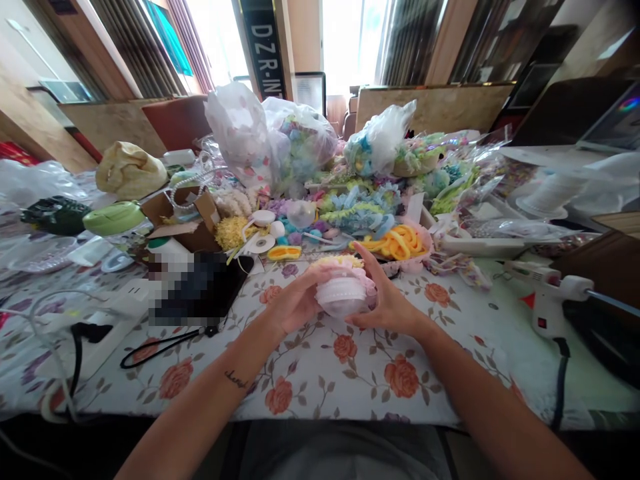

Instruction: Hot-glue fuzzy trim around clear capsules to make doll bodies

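A small, round, cup-like piece [343, 293] is held between my hands, just above the flowered cloth. Its near side is translucent white with a ribbed band; pink frilly trim runs round it and yellow fluff shows at the top. My left hand [299, 297] grips its left side, the fingers partly hidden behind it. Curved round the right side is my right hand [390, 301], with the index finger raised at the back and the thumb low at the front. Behind the piece lies a heap of thick yellow yarn [397, 241] on pink netting.
A glue gun [545, 300] stands at the right with its cable hanging down. At the left are a phone [235, 283], a power strip [107, 330] and an open cardboard box [187, 217]. Bags and colourful trims [360, 203] crowd the back of the table [320, 373].
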Tool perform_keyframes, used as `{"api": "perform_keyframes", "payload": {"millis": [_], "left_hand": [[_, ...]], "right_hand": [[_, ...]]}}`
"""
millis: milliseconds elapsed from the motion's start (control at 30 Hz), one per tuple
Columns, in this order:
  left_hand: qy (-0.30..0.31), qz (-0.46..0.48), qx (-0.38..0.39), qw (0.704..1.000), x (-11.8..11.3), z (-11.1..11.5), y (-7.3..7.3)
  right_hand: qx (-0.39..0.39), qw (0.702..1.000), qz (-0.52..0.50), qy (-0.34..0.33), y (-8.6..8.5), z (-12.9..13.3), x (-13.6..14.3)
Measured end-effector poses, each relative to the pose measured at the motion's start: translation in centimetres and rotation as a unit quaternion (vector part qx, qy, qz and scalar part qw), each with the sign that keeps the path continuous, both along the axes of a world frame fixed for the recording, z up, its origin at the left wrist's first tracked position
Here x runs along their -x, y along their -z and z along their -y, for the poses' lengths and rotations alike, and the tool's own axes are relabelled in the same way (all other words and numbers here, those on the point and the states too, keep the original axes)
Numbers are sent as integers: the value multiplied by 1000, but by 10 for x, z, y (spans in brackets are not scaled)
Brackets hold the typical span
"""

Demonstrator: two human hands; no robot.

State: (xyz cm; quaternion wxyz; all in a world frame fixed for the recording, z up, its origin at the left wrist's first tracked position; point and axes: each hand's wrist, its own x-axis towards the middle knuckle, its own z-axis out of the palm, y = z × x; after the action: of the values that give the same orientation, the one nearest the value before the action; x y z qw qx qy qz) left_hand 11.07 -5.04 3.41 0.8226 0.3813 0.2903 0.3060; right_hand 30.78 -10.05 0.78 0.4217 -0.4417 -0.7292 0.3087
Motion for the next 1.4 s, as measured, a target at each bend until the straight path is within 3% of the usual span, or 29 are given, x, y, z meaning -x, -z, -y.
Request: {"api": "perform_keyframes", "payload": {"millis": [333, 467, 600, 733, 867, 1067, 1200, 1400], "left_hand": [[-6, 31, 107, 994, 9, -3, 18], [-78, 18, 99, 992, 9, -6, 16], [-94, 17, 42, 995, 10, -8, 14], [-79, 22, 8, 997, 10, -9, 16], [-74, 33, -9, 997, 10, -7, 15], [-40, 57, 32, 997, 9, -4, 15], [4, 58, 39, 998, 13, -6, 18], [69, 113, -22, 991, 16, -7, 19]], "right_hand": [[-24, 996, 82, -8, -5, 7, 9], [-103, 989, 82, 69, -3, 3, 12], [-172, 971, 69, 152, 0, 1, 16], [-175, 971, 60, 153, 1, 6, 23], [-239, 956, 39, 164, -3, 13, 34], [-325, 927, 129, 137, -15, 19, 49], [-350, 922, 130, 103, -18, 21, 49], [-355, 922, 136, 72, -16, 25, 48]]}}
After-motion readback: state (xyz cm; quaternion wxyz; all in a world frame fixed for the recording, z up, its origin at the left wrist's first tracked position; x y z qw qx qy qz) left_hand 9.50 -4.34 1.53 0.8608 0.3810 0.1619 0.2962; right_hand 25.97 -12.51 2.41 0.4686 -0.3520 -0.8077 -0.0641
